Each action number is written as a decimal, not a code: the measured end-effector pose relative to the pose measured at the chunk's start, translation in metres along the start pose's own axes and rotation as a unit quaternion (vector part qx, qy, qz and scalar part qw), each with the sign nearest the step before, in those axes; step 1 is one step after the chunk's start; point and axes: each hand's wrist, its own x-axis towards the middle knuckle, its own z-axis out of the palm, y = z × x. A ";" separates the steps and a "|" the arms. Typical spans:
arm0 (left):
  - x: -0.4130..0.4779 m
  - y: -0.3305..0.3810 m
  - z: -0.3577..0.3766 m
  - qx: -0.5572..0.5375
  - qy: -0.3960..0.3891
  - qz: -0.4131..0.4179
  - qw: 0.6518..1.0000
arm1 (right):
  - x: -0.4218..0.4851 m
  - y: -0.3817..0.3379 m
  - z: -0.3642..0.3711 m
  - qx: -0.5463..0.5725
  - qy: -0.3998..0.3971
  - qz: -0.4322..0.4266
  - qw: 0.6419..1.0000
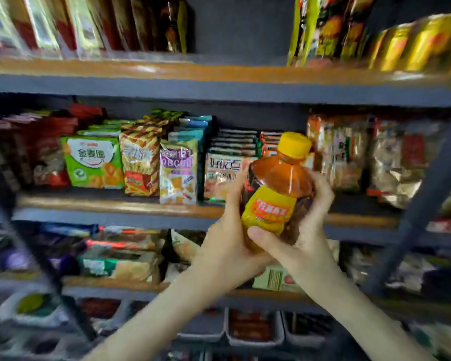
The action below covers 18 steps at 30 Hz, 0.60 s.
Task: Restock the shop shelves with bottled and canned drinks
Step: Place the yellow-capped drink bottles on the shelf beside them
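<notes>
1. The step in hand looks like shelving: the left hand (225, 238) and right hand (314, 220) both wrap around an orange bottle (276, 188), held aloft before the snack packets (138, 162).
2. Next probably calls for lifting it into the top shelf (167, 71) gap beside the yellow cans (417, 43).
3. The bottom trays (254, 341) hold dark reddish goods, too blurred to name.

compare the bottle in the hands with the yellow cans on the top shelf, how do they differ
The bottle is gripped by the left hand and the right hand, off any shelf; the cans stand on the top shelf, at its right end.
The bottle is see-through, showing amber drink, with a yellow cap; the cans are opaque.
The bottle is single; the cans form a row.
Both carry yellow with red-orange markings.
</notes>
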 end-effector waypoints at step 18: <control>-0.144 -0.106 -0.038 -0.304 -0.063 -0.473 0.825 | -0.105 0.091 0.114 -0.043 -0.154 0.292 0.943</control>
